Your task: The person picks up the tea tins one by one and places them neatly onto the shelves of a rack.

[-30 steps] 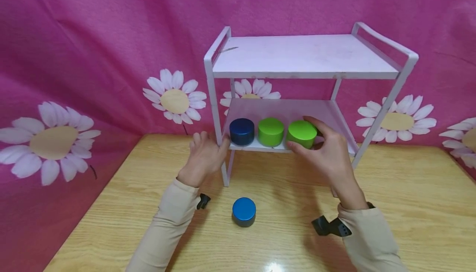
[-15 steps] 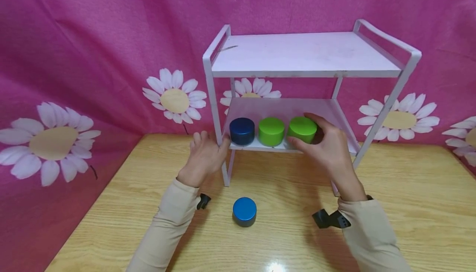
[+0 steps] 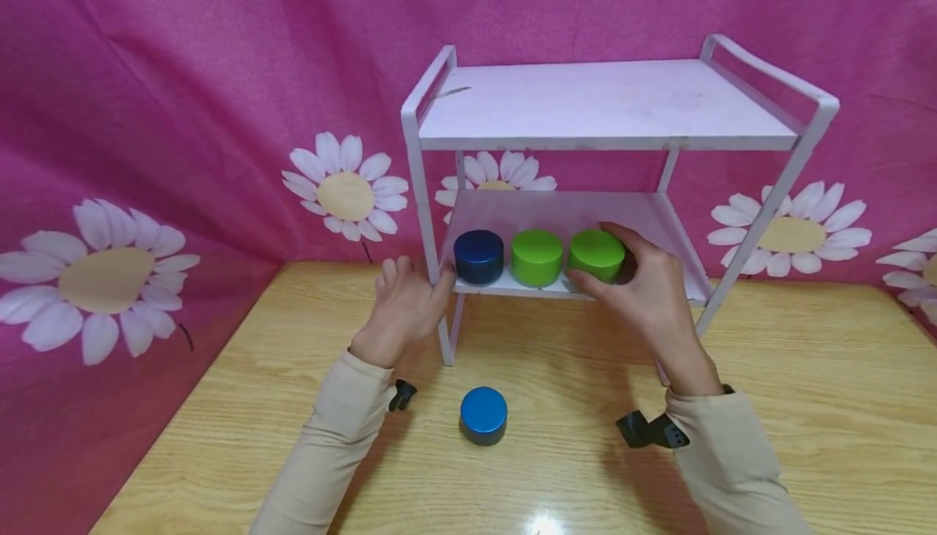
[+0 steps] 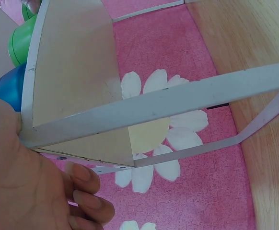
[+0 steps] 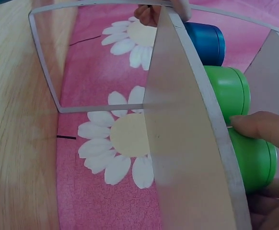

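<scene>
A white two-tier rack (image 3: 607, 104) stands at the back of the table. On its lower shelf, left to right, sit a dark blue round container (image 3: 479, 257), a green round container (image 3: 537, 258) and a second green round container (image 3: 596, 254). My right hand (image 3: 647, 291) holds that rightmost green container, thumb at its front left and fingers round its right and back; the right wrist view shows the thumb (image 5: 264, 125) against its side. My left hand (image 3: 403, 307) grips the rack's left front post by the lower shelf, thumb in front, fingers (image 4: 89, 199) curled on the outer side.
A brighter blue round container (image 3: 484, 415) stands on the wooden table (image 3: 571, 454) in front of the rack, between my forearms. Behind the rack hangs a pink cloth (image 3: 220, 71) with printed white flowers. The rack's upper tier spans above both hands.
My right hand has moved the rightmost green container slightly back on the lower shelf. The left hand keeps its grip on the post, and the head view has shifted a little.
</scene>
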### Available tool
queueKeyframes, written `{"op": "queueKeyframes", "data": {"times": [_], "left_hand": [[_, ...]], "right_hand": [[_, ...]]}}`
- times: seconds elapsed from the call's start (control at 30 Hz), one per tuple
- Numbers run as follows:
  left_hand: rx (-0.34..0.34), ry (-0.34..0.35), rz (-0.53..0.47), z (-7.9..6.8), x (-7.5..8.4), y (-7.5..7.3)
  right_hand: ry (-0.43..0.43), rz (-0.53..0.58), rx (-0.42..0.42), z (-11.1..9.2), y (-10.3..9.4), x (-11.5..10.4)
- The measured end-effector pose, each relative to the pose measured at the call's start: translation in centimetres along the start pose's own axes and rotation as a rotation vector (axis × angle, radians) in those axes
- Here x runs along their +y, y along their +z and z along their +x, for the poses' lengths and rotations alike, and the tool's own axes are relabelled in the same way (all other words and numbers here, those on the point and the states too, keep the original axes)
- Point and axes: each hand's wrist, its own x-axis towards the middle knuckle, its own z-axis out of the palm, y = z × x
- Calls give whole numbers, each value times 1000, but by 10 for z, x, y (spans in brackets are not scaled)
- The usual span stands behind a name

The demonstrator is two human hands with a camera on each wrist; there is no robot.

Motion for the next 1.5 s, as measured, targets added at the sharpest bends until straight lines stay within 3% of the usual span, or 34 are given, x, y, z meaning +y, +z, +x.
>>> {"op": "queueKeyframes", "data": {"times": [0.83,1.5], "left_hand": [[3,5,5,0,1,2],[11,-5,2,0,0,0]], "right_hand": [[3,-26,-2,-4,0,0],[17,-76,-65,-3,0,-2]]}}
